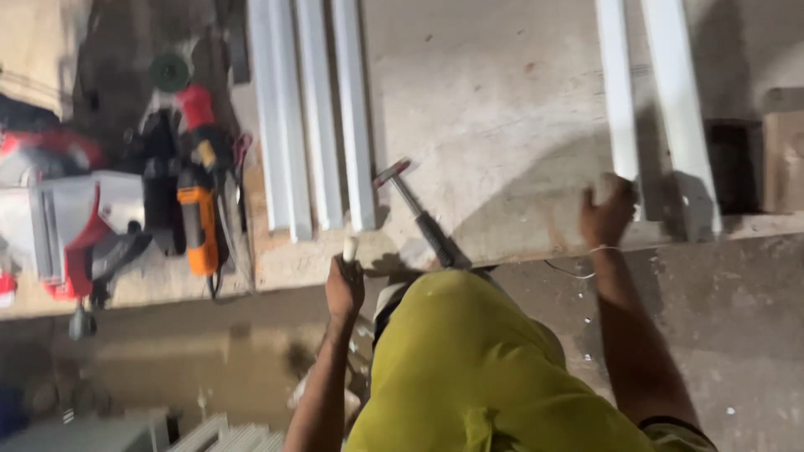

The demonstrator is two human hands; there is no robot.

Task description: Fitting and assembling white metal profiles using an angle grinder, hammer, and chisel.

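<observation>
My left hand is closed around a small white cylindrical piece at the near edge of a worn workbench board. My right hand, with a thin band on its wrist, grips the near end of a long white strip that lies on the board. Beside it lies a second, wider white strip. A hammer with a dark handle rests on the board between my hands, its head pointing away from me. My yellow-green shirt hides what is directly below.
Three long white strips lie side by side at the board's left. Further left are an orange power tool, a red and grey saw and a green disc. A dark square opening sits at the right.
</observation>
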